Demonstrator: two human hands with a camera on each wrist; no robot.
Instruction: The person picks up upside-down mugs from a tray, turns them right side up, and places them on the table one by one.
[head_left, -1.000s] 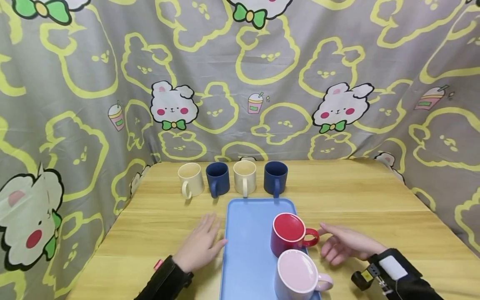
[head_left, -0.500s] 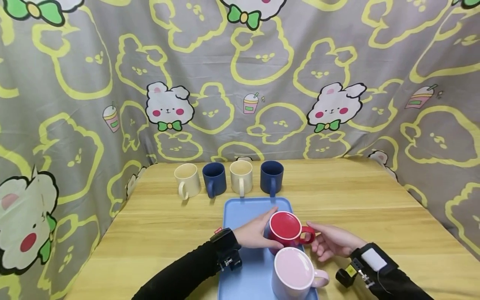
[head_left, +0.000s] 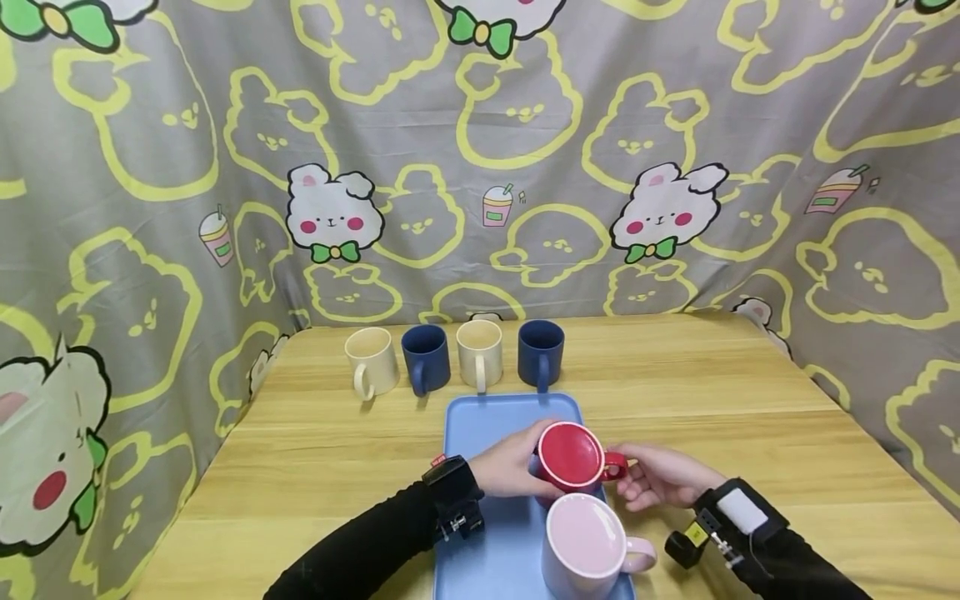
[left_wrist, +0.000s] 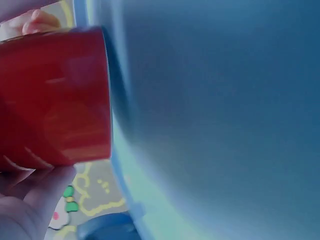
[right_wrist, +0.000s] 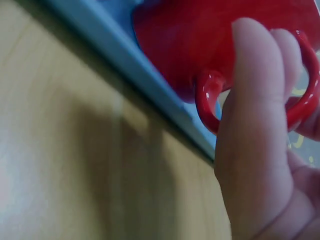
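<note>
A glossy red mug [head_left: 572, 455] is upright at the right side of a light blue tray [head_left: 480, 546], its handle pointing right. My left hand [head_left: 510, 463] grips the mug's body from the left, thumb in front and fingers behind. On the other side my right hand [head_left: 660, 477] pinches the handle [right_wrist: 202, 100]; one fingertip enters the loop in the right wrist view. The mug's base [left_wrist: 109, 100] is at the tray surface in the left wrist view; whether it touches cannot be told. A pink mug [head_left: 585, 542] stands just nearer, handle also to the right.
Behind the tray stand two cream mugs [head_left: 372, 360] and two dark blue mugs [head_left: 540, 354], alternating in a row with handles facing me. The wooden table [head_left: 712, 375] ends at a patterned curtain [head_left: 420, 125].
My left hand has moved right from beside the tray onto the red mug's body. My right hand has closed in from near the handle to hold it. The view has shifted slightly.
</note>
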